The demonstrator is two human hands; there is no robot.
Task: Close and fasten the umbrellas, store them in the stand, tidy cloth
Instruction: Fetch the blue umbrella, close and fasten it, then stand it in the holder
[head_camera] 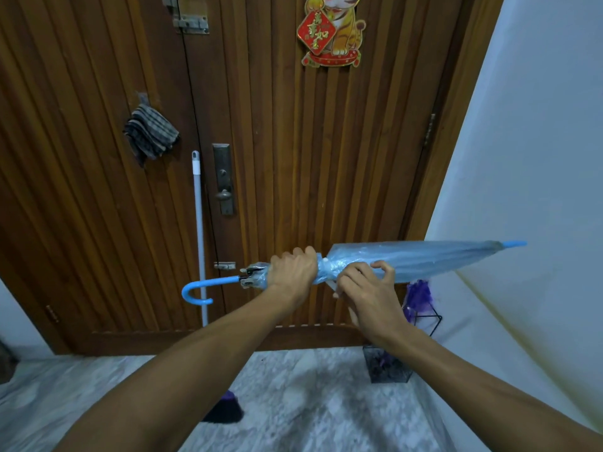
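Before a wooden door (293, 158), left hand (292, 272) grips the level blue umbrella (408, 259); right hand (365, 285) pinches its canopy.

The left hand (291, 272) grips the closed blue umbrella (408, 257) held level before the wooden door (293, 141); the right hand (365, 288) pinches its strap, the purple umbrella (419, 296) stands in the stand (388, 367)

Home entryway: wooden front door (293, 158) with bolts, tiger decoration (332, 31), broom (199, 236), umbrella stand (388, 367).

Both forearms extended; left grip (292, 270) fisted around something, right grip (365, 282) fingers curled, pinching.
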